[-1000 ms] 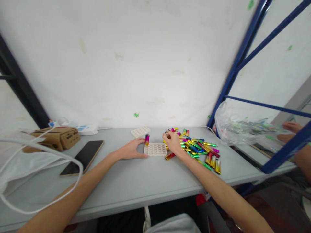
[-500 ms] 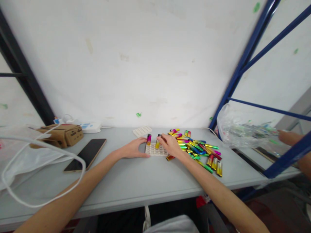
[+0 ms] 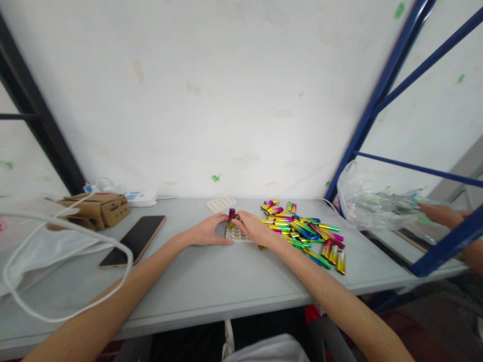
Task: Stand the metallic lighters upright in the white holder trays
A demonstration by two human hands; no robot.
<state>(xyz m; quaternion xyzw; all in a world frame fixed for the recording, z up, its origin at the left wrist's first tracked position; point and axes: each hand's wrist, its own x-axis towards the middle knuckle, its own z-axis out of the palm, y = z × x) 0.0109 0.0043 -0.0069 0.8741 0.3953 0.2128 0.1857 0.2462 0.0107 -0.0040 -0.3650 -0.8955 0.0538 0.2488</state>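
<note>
A small off-white tray (image 3: pixel 236 235) with rows of holes lies before me on the table. My left hand (image 3: pixel 206 231) grips its left end, thumb at the front corner and fingers at the back. A purple and gold lighter (image 3: pixel 231 217) stands upright at the tray's left end. Just beside it, my right hand (image 3: pixel 253 227) pinches another lighter (image 3: pixel 236 217) over the tray; only its dark top shows past the fingers. Loose shiny lighters (image 3: pixel 298 229) in several colours are heaped to the right of that hand.
A second off-white tray (image 3: pixel 221 203) lies behind. To the left are a phone (image 3: pixel 134 241), a cardboard box (image 3: pixel 100 208) and a white cable (image 3: pixel 128 251). A blue metal frame (image 3: pixel 372 110) rises at right, with a plastic bag (image 3: pixel 354 193) and another person's hand (image 3: pixel 439 213) beyond it.
My right hand has moved left along the tray with its lighter, close to the standing one. My left hand stays put. The other person's hand has shifted left toward the bag.
</note>
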